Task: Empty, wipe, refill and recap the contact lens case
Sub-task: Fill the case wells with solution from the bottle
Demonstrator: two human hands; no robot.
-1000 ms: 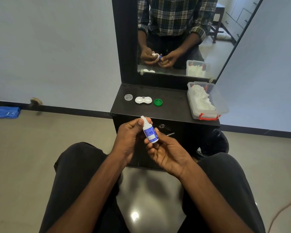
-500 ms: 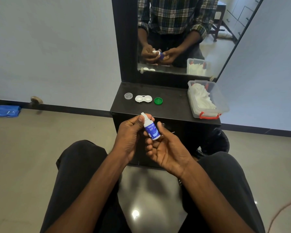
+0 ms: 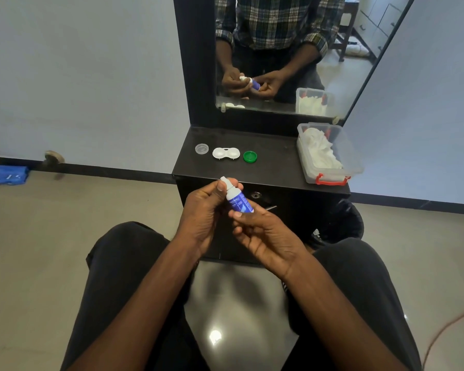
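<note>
Gripping a small blue-labelled solution bottle (image 3: pixel 239 201) between them, the right hand (image 3: pixel 265 236) cradles its base while the left hand (image 3: pixel 202 214) pinches the white cap end. Beyond the hands, on the dark vanity shelf (image 3: pixel 273 162), the open contact lens case (image 3: pixel 226 153) lies well apart from them, between a clear cap (image 3: pixel 201 149) and a green cap (image 3: pixel 250 156). A clear tub of white tissues (image 3: pixel 330 153) sits at the shelf's right end.
</note>
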